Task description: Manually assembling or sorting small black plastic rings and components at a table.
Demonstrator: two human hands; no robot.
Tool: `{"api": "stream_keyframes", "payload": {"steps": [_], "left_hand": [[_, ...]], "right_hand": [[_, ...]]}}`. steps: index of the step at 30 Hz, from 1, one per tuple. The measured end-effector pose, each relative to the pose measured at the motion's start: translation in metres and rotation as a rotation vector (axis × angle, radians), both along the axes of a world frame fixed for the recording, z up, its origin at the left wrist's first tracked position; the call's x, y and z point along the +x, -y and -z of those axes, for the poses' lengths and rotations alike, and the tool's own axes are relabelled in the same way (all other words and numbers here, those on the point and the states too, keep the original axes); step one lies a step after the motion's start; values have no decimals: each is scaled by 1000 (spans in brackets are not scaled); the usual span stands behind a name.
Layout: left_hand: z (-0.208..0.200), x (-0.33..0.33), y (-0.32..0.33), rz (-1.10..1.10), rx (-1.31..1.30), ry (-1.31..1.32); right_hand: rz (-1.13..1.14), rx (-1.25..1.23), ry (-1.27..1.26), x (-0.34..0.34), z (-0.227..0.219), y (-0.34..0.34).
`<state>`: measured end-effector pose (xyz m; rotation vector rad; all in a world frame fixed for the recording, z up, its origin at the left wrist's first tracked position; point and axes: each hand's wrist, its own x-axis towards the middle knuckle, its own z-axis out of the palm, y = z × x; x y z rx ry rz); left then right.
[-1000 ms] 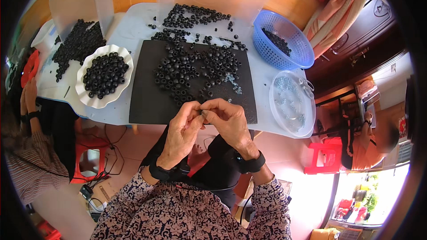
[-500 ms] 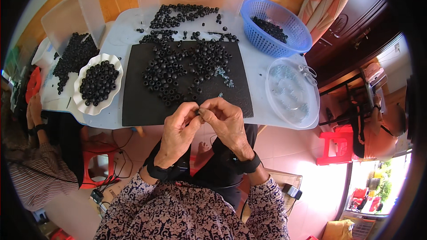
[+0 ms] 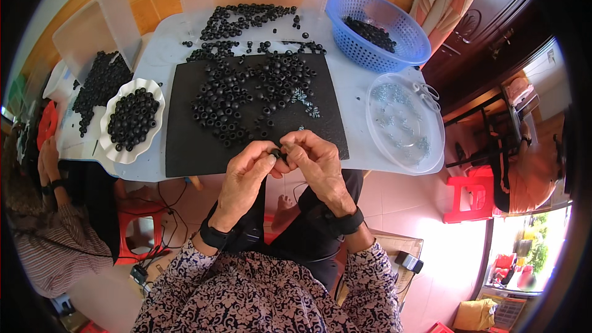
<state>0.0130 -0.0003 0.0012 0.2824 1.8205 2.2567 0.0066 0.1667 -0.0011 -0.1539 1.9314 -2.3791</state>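
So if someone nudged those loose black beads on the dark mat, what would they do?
The black beads look rounded, so they would probably roll and scatter, though their holed ends might stop some. Each seems small beside the right hand, so likely light. Their smooth, hard-looking surfaces suggest they might slip rather than squash.

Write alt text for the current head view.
Left hand and right hand pinch a small black bead at the near edge of a black mat strewn with beads; a white scalloped dish of beads sits left, a blue basket and clear tray right.
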Motion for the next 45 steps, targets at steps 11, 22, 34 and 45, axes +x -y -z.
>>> {"api": "stream_keyframes", "payload": {"steps": [11, 22, 34, 45], "left_hand": [[2, -3, -1, 25, -8, 0], [-3, -5, 1, -19, -65, -44], [8, -6, 3, -29, -108, -96], [3, -4, 4, -72, -161, -164]], "right_hand": [[-18, 6, 20, 1, -7, 3], [181, 504, -110, -14, -20, -15], [245, 823, -205, -46, -17, -41], [161, 1043, -417, -54, -20, -30]]}}
